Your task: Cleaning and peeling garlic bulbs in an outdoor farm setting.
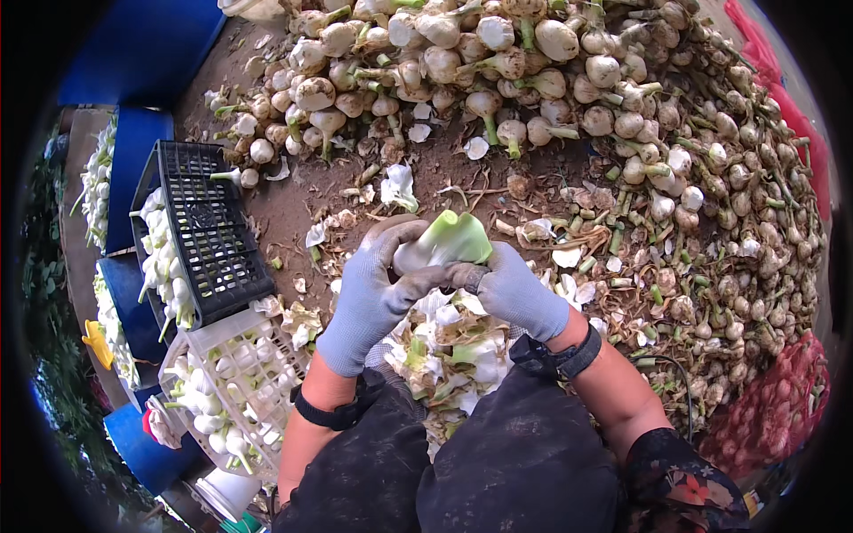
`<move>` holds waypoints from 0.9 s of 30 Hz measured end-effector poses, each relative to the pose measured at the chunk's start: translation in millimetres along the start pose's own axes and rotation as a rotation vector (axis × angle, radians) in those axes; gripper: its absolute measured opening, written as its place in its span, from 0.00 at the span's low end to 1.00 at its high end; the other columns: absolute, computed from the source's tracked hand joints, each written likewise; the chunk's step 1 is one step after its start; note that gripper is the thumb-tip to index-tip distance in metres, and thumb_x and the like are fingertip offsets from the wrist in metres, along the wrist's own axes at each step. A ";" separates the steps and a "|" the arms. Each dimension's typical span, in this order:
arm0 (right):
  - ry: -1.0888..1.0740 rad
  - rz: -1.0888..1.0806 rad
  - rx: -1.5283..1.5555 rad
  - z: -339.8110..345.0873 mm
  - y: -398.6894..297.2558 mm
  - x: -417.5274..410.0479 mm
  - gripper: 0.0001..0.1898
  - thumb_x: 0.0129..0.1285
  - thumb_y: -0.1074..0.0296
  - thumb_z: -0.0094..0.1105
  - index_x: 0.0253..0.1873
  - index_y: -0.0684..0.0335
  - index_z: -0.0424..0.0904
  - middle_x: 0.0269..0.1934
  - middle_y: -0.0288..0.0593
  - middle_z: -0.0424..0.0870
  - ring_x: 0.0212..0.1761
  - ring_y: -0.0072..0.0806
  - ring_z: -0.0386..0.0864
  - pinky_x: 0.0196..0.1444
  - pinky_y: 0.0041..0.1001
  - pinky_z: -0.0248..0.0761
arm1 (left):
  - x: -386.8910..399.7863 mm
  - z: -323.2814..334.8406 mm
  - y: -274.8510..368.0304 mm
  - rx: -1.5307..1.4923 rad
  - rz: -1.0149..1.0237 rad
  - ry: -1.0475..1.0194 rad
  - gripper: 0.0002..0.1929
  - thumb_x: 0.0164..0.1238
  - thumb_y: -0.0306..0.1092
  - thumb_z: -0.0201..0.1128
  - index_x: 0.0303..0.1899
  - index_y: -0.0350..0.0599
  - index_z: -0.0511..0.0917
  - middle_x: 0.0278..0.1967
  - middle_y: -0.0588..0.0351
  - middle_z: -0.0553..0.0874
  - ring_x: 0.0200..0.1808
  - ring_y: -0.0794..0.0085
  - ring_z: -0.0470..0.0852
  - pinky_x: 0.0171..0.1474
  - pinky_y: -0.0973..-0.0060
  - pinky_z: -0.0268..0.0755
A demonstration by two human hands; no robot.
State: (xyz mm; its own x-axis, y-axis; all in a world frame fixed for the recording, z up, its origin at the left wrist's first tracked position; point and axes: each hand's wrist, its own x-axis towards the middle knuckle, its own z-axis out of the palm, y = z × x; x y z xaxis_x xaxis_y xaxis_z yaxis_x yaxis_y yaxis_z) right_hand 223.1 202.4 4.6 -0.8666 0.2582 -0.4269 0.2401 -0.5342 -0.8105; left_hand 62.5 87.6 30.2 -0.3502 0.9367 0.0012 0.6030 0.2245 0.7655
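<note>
My left hand (368, 300), in a pale blue glove with dirty grey fingers, holds a garlic bulb (421, 253) with its cut green stem pointing up and away from me. A pale green flap of outer skin (472, 240) stands out from the bulb's right side. The fingers of my right hand (520, 293), gloved the same way, pinch the base of this flap and touch my left fingertips. Below both hands, a heap of stripped garlic skins (460, 353) lies between my legs. My fingers hide the bulb's underside.
Unpeeled garlic bulbs (493, 66) are piled ahead and along the right. On the left stand a black plastic crate (216, 226) and a whitish crate (233, 380) with cleaned bulbs, near blue containers (136, 180). A red mesh sack (766, 406) lies at lower right.
</note>
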 end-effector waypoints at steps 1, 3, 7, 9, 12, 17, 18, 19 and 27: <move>-0.034 -0.061 -0.060 -0.1 -0.2 0.8 0.10 0.68 0.67 0.58 0.46 0.67 0.81 0.32 0.42 0.86 0.31 0.30 0.83 0.34 0.31 0.74 | -1.7 -2.0 2.0 0.003 0.000 -0.001 0.24 0.67 0.48 0.65 0.53 0.35 0.78 0.47 0.54 0.83 0.46 0.74 0.82 0.51 0.77 0.74; -0.077 -0.123 -0.115 -0.9 -0.3 3.2 0.10 0.67 0.66 0.58 0.46 0.66 0.82 0.33 0.43 0.86 0.32 0.33 0.84 0.35 0.35 0.74 | -5.5 -4.7 6.4 -0.627 -0.524 -0.087 0.25 0.63 0.48 0.69 0.51 0.35 0.78 0.43 0.55 0.84 0.43 0.73 0.83 0.50 0.76 0.74; 0.316 -0.130 -0.966 -15.3 -4.3 5.9 0.11 0.62 0.62 0.58 0.42 0.62 0.81 0.34 0.56 0.83 0.37 0.54 0.81 0.37 0.45 0.73 | -11.0 -10.9 -3.9 -1.232 -0.622 0.183 0.21 0.77 0.45 0.51 0.47 0.30 0.78 0.43 0.49 0.85 0.45 0.66 0.85 0.54 0.70 0.78; 0.042 0.056 -1.082 -16.8 -4.1 -1.0 0.11 0.63 0.62 0.60 0.38 0.66 0.80 0.32 0.55 0.83 0.35 0.52 0.80 0.38 0.41 0.73 | -15.4 -16.3 -20.2 -1.423 -0.565 0.262 0.22 0.79 0.44 0.46 0.50 0.29 0.75 0.50 0.42 0.82 0.49 0.57 0.84 0.57 0.62 0.77; -0.716 0.123 -0.806 -10.0 -0.5 -19.3 0.12 0.62 0.60 0.61 0.39 0.64 0.81 0.31 0.55 0.82 0.34 0.50 0.81 0.38 0.40 0.73 | -30.4 -39.9 -45.9 -1.506 -0.477 0.379 0.20 0.80 0.42 0.46 0.54 0.32 0.74 0.51 0.43 0.82 0.56 0.58 0.80 0.63 0.61 0.71; -0.371 0.009 -1.480 -25.3 4.2 -22.9 0.23 0.54 0.66 0.63 0.57 0.53 0.77 0.33 0.46 0.85 0.36 0.46 0.85 0.38 0.41 0.77 | -113.6 -152.2 -42.2 -0.089 -0.593 1.061 0.18 0.80 0.37 0.48 0.54 0.29 0.76 0.46 0.49 0.83 0.44 0.70 0.83 0.48 0.73 0.76; -0.237 -0.043 -1.481 -39.4 1.3 -16.5 0.25 0.54 0.65 0.63 0.59 0.54 0.75 0.36 0.46 0.84 0.38 0.45 0.84 0.38 0.41 0.77 | -135.1 -182.1 -34.2 0.335 -0.848 1.061 0.18 0.78 0.40 0.52 0.53 0.31 0.77 0.47 0.50 0.83 0.47 0.72 0.81 0.52 0.75 0.74; -0.065 -0.091 -1.358 -56.6 -2.9 -6.5 0.24 0.54 0.65 0.63 0.58 0.54 0.76 0.40 0.46 0.83 0.40 0.43 0.84 0.38 0.39 0.77 | -155.1 -204.3 -26.0 0.561 -0.864 1.016 0.18 0.77 0.37 0.55 0.58 0.32 0.75 0.50 0.48 0.82 0.51 0.73 0.80 0.54 0.77 0.73; 0.741 0.076 -1.665 -142.7 -32.0 77.3 0.20 0.55 0.72 0.59 0.55 0.51 0.79 0.35 0.45 0.84 0.36 0.44 0.84 0.38 0.38 0.77 | -87.6 -116.4 -19.8 -0.149 -0.397 0.678 0.21 0.72 0.24 0.57 0.64 0.33 0.69 0.59 0.49 0.77 0.58 0.70 0.76 0.64 0.74 0.67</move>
State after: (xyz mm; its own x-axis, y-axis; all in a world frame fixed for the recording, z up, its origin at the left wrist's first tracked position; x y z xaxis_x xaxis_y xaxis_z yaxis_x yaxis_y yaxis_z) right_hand 210.8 354.3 -59.6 -0.5951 0.7851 -0.1716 0.8032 0.5881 -0.0950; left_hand -2.3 -30.1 89.8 -0.9070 0.4162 0.0646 0.2562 0.4236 0.8689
